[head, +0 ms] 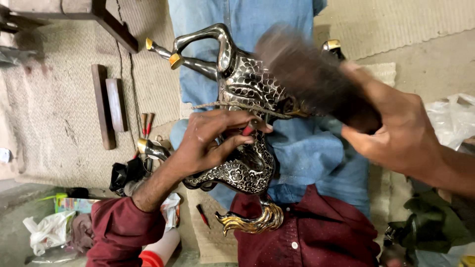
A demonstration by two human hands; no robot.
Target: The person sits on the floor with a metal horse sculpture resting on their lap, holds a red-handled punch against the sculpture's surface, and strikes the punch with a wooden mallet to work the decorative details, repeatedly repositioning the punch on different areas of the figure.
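Horse figure: ornate metal horse point(245, 123), silver w/ dark scale & scroll pattern, lies across your lap on the blue jeans point(316, 158). Legs point up-frame, away from you; gold hooves point(174, 60) at the tips. Gold tail point(255, 221) curls down by your maroon shirt point(316, 237).
Left hand: your left hand point(213, 143) is wrapped round the horse's middle, fingers curled over the body, gripping it firm. A small red-tipped bit shows between the fingertips; can't tell what it is.
Right hand: your right hand point(396, 133) is clenched on the handle end of a dark brush point(311, 74). Brush is motion-blurred, bristle end over the horse's upper body, near the scale pattern. Can't tell if bristles touch the metal.
String: thin twisted cord point(237, 106) runs across the horse just above your left fingers.
Floor, left: woven mat point(54, 113) w/ two dark wood blocks point(109, 106) lying side by side. Red-handled tools point(147, 123) just right of them. Dark wooden furniture leg point(116, 29) top left.
Near left elbow: black crumpled item point(126, 175), white plastic bag point(47, 232), small red-handled tool point(203, 216) on the mat below the horse's belly.
Floor, right: clear plastic bag point(452, 118) behind your right wrist, green cloth point(435, 222) lower right.
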